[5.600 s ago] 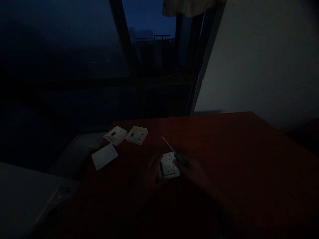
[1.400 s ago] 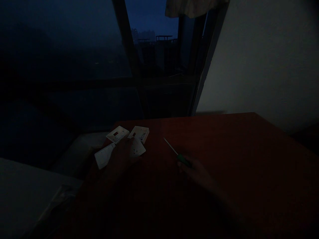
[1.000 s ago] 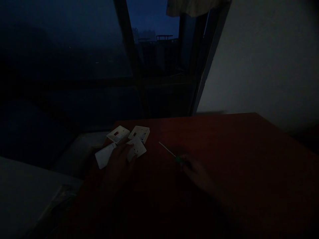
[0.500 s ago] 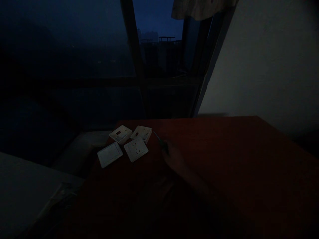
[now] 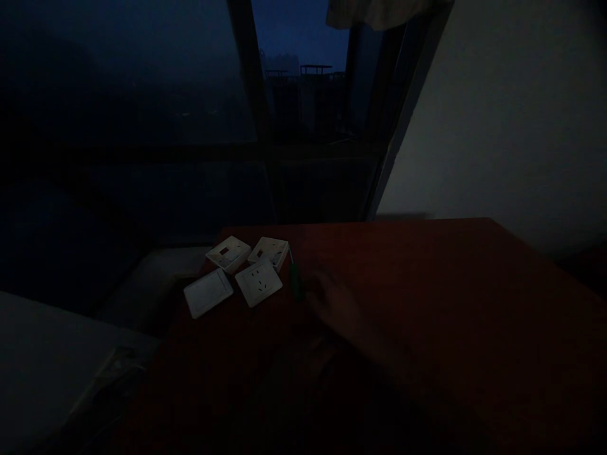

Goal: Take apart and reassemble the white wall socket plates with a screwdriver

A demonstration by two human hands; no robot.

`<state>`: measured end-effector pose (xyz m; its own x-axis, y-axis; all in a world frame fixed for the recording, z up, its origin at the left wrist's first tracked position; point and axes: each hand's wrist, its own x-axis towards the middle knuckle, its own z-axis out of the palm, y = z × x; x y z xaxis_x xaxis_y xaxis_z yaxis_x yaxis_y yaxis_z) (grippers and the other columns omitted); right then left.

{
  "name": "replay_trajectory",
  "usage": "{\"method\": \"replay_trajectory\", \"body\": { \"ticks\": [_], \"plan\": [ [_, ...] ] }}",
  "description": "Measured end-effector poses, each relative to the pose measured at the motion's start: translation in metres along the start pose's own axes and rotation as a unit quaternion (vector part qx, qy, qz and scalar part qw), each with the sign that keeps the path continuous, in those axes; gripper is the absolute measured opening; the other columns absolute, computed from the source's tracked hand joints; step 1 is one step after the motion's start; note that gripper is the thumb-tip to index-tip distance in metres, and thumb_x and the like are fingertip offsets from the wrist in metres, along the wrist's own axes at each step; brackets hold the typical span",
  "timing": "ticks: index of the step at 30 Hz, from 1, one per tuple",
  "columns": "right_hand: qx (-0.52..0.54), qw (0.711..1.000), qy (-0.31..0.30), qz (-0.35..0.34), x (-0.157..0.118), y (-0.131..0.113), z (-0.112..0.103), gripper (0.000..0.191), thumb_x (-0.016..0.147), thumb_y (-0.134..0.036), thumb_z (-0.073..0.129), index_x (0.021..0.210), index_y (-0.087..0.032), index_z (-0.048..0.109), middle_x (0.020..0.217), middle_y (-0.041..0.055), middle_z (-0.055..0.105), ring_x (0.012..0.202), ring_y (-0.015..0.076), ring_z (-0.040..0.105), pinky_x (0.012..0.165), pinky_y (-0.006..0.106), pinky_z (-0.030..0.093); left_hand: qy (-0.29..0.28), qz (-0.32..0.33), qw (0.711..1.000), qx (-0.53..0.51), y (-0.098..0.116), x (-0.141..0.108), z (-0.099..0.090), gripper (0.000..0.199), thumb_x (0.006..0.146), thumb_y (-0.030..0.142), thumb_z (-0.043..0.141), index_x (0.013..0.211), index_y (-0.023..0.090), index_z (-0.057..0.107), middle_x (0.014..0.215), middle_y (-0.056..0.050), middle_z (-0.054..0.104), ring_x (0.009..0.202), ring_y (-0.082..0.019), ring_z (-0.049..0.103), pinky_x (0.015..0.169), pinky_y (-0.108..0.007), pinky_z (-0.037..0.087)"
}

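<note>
A screwdriver with a green handle (image 5: 296, 282) lies on the table beside the white pieces, its shaft pointing away. Just right of it is my right hand (image 5: 334, 303), fingers apart and holding nothing. My left hand (image 5: 317, 354) is a very dark shape nearer to me, its fingers too dim to read. A white socket plate (image 5: 258, 283) and a blank white plate (image 5: 208, 293) lie side by side. Behind them sit two white open boxes, one at the left (image 5: 228, 254) and one at the right (image 5: 269, 251), the latter partly covered by the socket plate.
The reddish-brown table (image 5: 450, 272) stretches to the right under a pale wall (image 5: 512, 126). A dark window frame (image 5: 260, 95) stands behind the table, with a piece of curtain (image 5: 379, 12) hanging at the top. The room is very dim.
My right hand has let go of the screwdriver and moved slightly right. The screwdriver now lies left of the hand, turned more upright in view.
</note>
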<state>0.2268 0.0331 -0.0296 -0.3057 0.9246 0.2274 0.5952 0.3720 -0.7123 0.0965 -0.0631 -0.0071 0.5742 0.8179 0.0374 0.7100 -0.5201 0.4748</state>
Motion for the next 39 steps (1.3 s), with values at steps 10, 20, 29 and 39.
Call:
{"method": "replay_trajectory", "body": {
  "ticks": [10, 20, 29, 39],
  "plan": [
    [0.036, 0.991, 0.101, 0.074, -0.023, 0.052, -0.028, 0.031, 0.091, -0.031, 0.036, 0.074, -0.02, 0.06, 0.071, 0.0034, 0.066, 0.066, 0.0169, 0.062, 0.06, 0.025, 0.045, 0.005, -0.014, 1.0, 0.019, 0.0, 0.082, 0.008, 0.018, 0.088, 0.02, 0.05, 0.096, 0.018, 0.066, 0.096, -0.009, 0.066, 0.086, -0.024, 0.063, 0.078, -0.037, 0.049],
    [0.026, 0.996, 0.085, 0.032, -0.022, 0.05, -0.021, 0.024, 0.088, -0.027, 0.041, 0.07, -0.021, 0.056, 0.067, 0.0011, 0.061, 0.062, 0.0151, 0.059, 0.059, 0.024, 0.04, 0.029, -0.003, 0.999, -0.045, -0.027, 0.088, 0.022, 0.022, 0.086, 0.023, 0.054, 0.104, 0.019, 0.065, 0.101, -0.005, 0.068, 0.089, -0.019, 0.063, 0.079, -0.029, 0.047],
    [0.007, 0.996, 0.088, 0.025, -0.022, 0.051, -0.017, 0.025, 0.088, -0.023, 0.041, 0.069, -0.02, 0.057, 0.067, 0.0019, 0.062, 0.061, 0.015, 0.058, 0.057, 0.024, 0.038, 0.026, 0.004, 0.997, -0.066, -0.033, 0.091, 0.025, 0.02, 0.084, 0.021, 0.056, 0.1, 0.017, 0.068, 0.099, -0.006, 0.069, 0.087, -0.02, 0.063, 0.077, -0.028, 0.047],
    [0.014, 0.996, 0.083, 0.032, -0.018, 0.053, -0.015, 0.022, 0.086, -0.021, 0.041, 0.07, -0.021, 0.056, 0.067, 0.0005, 0.063, 0.061, 0.014, 0.058, 0.056, 0.023, 0.039, 0.024, -0.006, 0.998, -0.053, -0.033, 0.091, 0.023, 0.019, 0.084, 0.022, 0.054, 0.095, 0.017, 0.068, 0.092, -0.006, 0.069, 0.082, -0.02, 0.063, 0.071, -0.029, 0.046]
  ]
}}
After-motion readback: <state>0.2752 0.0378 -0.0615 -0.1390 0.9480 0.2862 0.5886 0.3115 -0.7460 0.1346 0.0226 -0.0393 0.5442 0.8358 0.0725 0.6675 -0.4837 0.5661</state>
